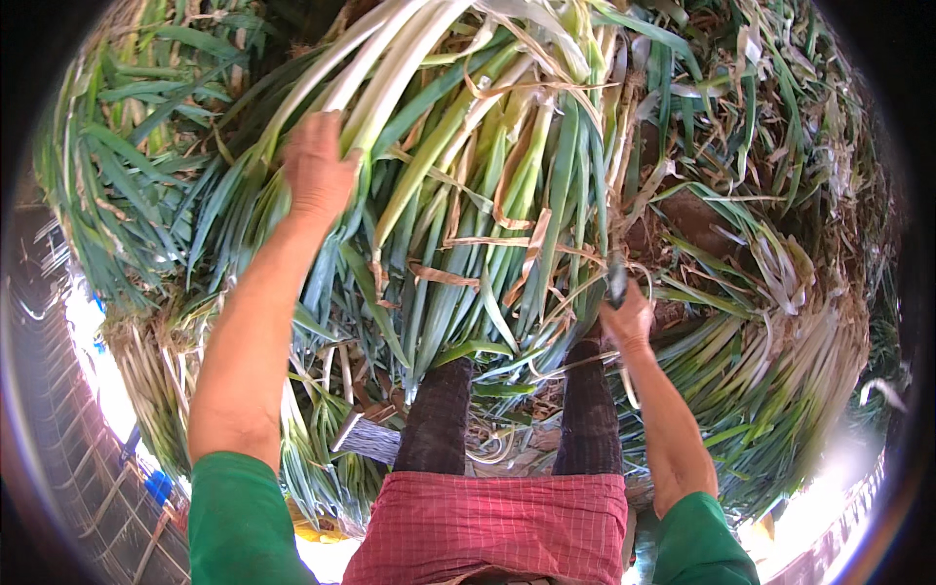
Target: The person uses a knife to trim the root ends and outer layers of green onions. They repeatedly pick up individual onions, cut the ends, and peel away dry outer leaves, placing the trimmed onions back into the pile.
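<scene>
A large heap of green onions (468, 241) with long green leaves and some dry brown ones lies in front of my legs. On its left side my left hand (318, 168), blurred, touches thick pale stalks (380, 80); whether its fingers close around any is unclear. To the right of the heap, my right hand (630, 316) grips a tool by its dark handle (617, 284). The tool's far end points away from me and is hard to make out among leaves and dry stems.
Bundled green onions lie at the right (768, 395) and at the lower left (157, 380). More leaves (139, 168) are piled at far left, and loose trimmings (768, 124) at upper right. A small bristled brush-like object (369, 439) is beside my left leg (436, 417).
</scene>
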Motion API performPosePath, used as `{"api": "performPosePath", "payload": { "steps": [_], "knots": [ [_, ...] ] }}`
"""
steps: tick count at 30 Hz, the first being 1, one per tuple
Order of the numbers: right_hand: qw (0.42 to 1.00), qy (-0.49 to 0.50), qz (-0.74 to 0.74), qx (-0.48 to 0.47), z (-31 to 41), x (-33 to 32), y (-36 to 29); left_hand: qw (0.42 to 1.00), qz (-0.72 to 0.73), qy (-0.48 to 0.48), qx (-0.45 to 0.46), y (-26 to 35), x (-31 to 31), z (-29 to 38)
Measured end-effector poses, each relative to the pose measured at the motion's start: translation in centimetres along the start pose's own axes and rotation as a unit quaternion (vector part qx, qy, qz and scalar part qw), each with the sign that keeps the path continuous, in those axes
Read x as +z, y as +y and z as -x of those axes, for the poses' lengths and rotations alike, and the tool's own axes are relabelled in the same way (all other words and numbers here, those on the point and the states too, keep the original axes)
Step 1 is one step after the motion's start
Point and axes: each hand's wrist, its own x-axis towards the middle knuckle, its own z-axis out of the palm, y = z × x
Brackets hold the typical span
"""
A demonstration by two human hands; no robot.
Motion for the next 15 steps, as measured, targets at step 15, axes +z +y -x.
{"api": "performPosePath", "payload": {
  "steps": [15],
  "knots": [
    [0.902, -0.208, -0.374, 0.066, 6.7, -1.1, -8.1, 0.961, 0.18, -0.095, -0.186, 25.5, 17.0, 4.3]
  ]
}}
